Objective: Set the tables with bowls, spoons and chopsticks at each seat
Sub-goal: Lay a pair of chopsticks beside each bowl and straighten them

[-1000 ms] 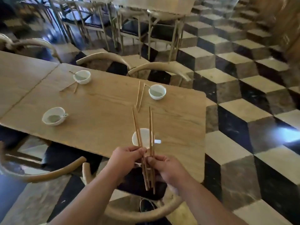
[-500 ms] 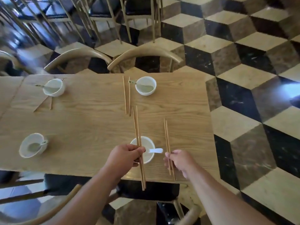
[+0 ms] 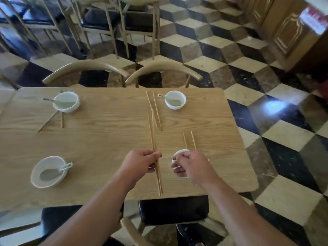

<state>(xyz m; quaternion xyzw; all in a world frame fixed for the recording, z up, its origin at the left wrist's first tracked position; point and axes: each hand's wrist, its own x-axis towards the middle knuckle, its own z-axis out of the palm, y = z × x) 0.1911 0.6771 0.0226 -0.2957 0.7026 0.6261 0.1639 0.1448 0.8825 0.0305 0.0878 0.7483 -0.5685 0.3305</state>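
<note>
On the wooden table, my left hand pinches one pair of chopsticks near its middle, pointing away from me above the tabletop. My right hand is curled over the near-right white bowl, only whose rim shows. A second chopstick pair sticks out from under that hand, its lower ends hidden. The far-right bowl holds a spoon and has chopsticks lying on its left. The far-left bowl has a spoon and splayed chopsticks. The near-left bowl holds only a spoon.
Two curved wooden chair backs stand along the far edge. A dark chair seat sits tucked under the near edge below my arms. Cube-patterned tiled floor lies to the right, and more chairs stand behind.
My hands split the bundle of chopsticks into two pairs. The right hand carried its pair down to the right of the near bowl; the left keeps its pair raised.
</note>
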